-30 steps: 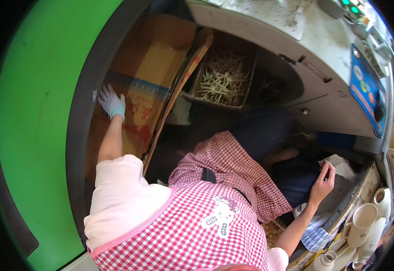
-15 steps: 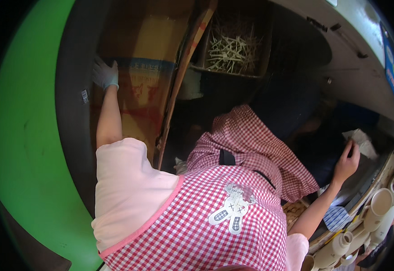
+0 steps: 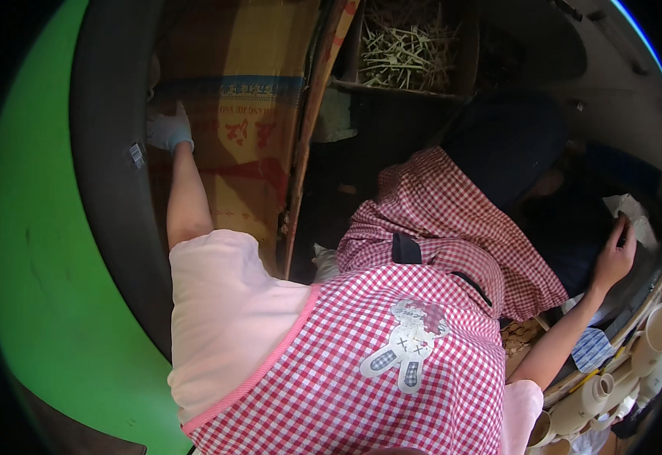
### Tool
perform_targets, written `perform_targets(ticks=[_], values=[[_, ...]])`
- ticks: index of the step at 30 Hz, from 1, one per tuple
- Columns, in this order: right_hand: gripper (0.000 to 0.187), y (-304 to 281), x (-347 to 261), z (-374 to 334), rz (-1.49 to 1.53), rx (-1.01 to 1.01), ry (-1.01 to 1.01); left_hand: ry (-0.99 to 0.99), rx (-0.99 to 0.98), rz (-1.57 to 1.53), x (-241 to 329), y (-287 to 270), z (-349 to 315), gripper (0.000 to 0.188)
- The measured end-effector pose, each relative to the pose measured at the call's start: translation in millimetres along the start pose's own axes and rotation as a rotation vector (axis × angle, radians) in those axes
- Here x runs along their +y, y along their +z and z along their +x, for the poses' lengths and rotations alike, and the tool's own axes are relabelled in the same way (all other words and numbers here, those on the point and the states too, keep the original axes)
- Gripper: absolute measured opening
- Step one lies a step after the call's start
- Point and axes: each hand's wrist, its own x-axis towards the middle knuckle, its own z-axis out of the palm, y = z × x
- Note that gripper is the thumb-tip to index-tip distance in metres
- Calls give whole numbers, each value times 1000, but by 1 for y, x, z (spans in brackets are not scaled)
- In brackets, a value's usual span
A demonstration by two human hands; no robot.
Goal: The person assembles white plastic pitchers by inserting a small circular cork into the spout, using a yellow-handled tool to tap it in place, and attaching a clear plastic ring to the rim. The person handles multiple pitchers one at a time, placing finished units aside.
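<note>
My left hand (image 3: pixel 170 130), in a pale glove, reaches over the flat top of a brown cardboard box (image 3: pixel 232 174), close to the dark rim of a green table (image 3: pixel 35 212). Its thumb sticks out away from the fingers, whose tips the rim partly hides. A small pale rounded thing (image 3: pixel 153 73) lies just beyond it, too dim to name. Far to the right, my bare right hand (image 3: pixel 616 256) has thumb and fingers pinched on a crumpled whitish paper-like piece (image 3: pixel 634 214).
Thin pale sticks fill an open box (image 3: pixel 414 88) beyond my knees. A wooden strip (image 3: pixel 312 114) runs beside the cardboard box. Several cream pottery cups and jugs (image 3: pixel 655 334) crowd the lower right, near a blue-and-white packet (image 3: pixel 592 350) and a tray of brownish pieces (image 3: pixel 519 334).
The view has shifted, so the boxes appear higher and my body further right. My left hand has drawn slightly back, its fingers now further under the rim. My right hand keeps its pinch.
</note>
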Motion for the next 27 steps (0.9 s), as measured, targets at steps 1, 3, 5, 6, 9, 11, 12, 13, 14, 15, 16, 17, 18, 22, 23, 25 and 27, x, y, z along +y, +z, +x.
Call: perform_targets(ticks=[1, 3, 5, 6, 9, 11, 12, 13, 14, 15, 16, 17, 18, 22, 23, 25, 27], values=[[32, 1, 5, 0, -27, 10, -13, -13, 39, -31, -2, 13, 8, 94], [31, 3, 17, -2, -53, 30, -39, -27, 29, -260, -3, 40, 34, 88], [32, 3, 30, -6, -30, 12, 7, -52, -111, -615, -8, 64, 64, 82], [32, 1, 36, -9, -11, -26, 44, -140, -128, -798, -9, 76, 73, 81], [33, -6, 56, -18, -9, -99, 126, -462, -155, -1176, 2, 95, 105, 78], [34, -12, 68, -23, -130, -68, 124, -611, -65, -1245, 11, 98, 122, 79], [35, -15, 74, -25, -142, -87, 120, -614, -25, -1140, 15, 97, 130, 79], [35, -18, 79, -26, -153, -103, 116, -617, 16, -1037, 16, 94, 139, 80], [35, -20, 83, -26, -161, -120, 109, -622, 60, -932, 17, 91, 145, 80], [36, -22, 86, -27, -135, -130, 144, -629, 16, -909, 18, 89, 150, 80], [36, -24, 89, -27, -111, -149, 178, -633, -33, -879, 15, 85, 155, 80], [36, -25, 90, -27, -89, -165, 212, -656, -95, -869, 12, 82, 160, 81], [36, -26, 91, -27, -110, -170, 191, -676, -159, -856, 8, 78, 164, 81], [36, -25, 89, -23, -165, -175, 154, -651, -221, -894, 4, 55, 165, 76], [36, -25, 88, -22, -174, -171, 157, -632, -196, -897, 5, 45, 160, 74], [36, -22, 82, -18, -185, -165, 158, -692, -79, -1170, 15, 23, 127, 60], [36, -17, 68, -14, -177, -143, 136, -654, -29, -1537, 28, -2, 74, 54]])
